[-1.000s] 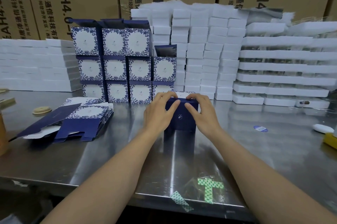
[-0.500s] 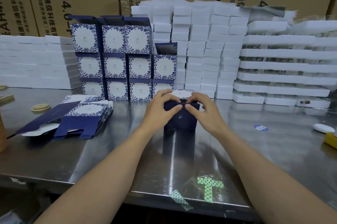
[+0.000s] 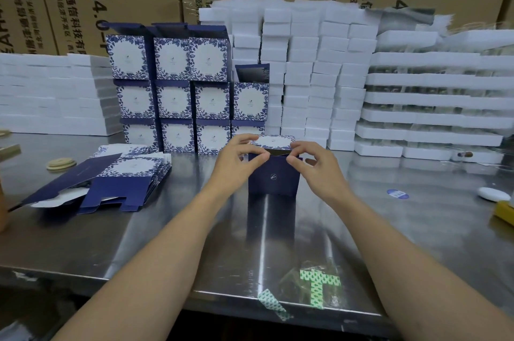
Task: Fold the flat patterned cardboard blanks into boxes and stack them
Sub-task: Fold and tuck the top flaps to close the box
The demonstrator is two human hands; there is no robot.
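Note:
A dark blue box [image 3: 274, 178] stands upright on the steel table [image 3: 167, 229] in the middle, its patterned white lid flap [image 3: 274, 142] raised at the back. My left hand [image 3: 236, 158] pinches the box's top front edge on the left side. My right hand [image 3: 314, 167] pinches the same edge on the right. A pile of flat patterned blanks [image 3: 122, 179] lies to the left. Behind stands a stack of folded blue-and-white boxes [image 3: 183, 96], three rows high.
White foam blocks [image 3: 314, 76] and white trays [image 3: 434, 107] are stacked at the back and right; more white stacks [image 3: 55, 96] are at left. A round wooden disc [image 3: 59, 164], a white oval object [image 3: 493, 194] and green tape marks [image 3: 319, 285] are on the table.
The box's top, pressed down under both hands a second ago, now stands open with the lid flap raised. Both hands shifted from covering the top to pinching the front edge.

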